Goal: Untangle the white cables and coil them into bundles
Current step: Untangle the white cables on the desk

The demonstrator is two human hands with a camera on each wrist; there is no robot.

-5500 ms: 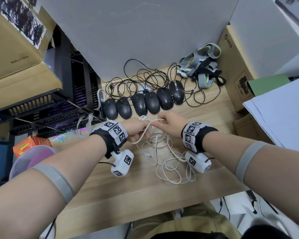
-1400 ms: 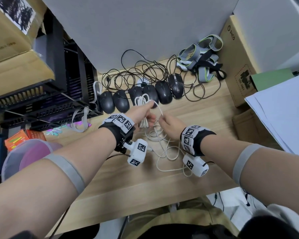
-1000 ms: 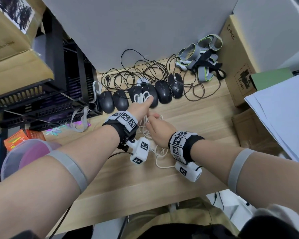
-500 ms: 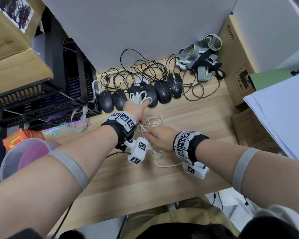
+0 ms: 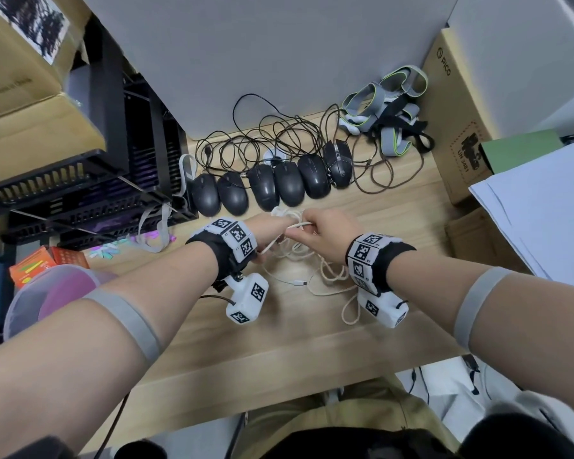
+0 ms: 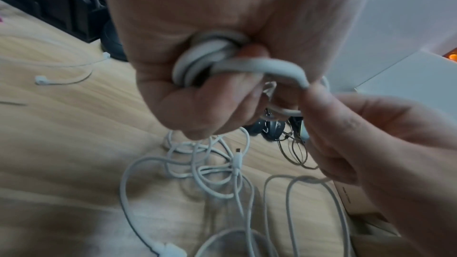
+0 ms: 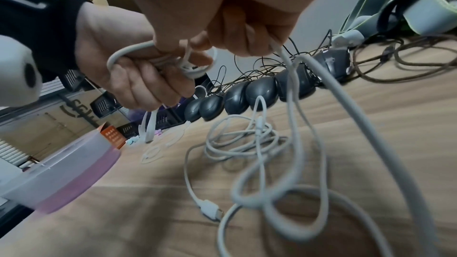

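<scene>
Above a light wooden desk (image 5: 395, 207), the left hand (image 5: 267, 231) is gripping a small coil of white cable (image 6: 197, 60) in its curled fingers, while the right hand (image 5: 328, 235) is pinching the next stretch of that cable. The remaining white cables (image 7: 247, 140) are lying tangled on the desk just beneath. Six black computer mice (image 5: 289, 188) are sitting in a row by a grey partition (image 5: 279, 61), with cardboard boxes (image 5: 454, 127) flanking.

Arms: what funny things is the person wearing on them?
Each wrist has a black cuff with a white band of black square-pattern tags. A small white camera box with the same tags hangs under each wrist. A grey band circles each bare forearm.
</scene>
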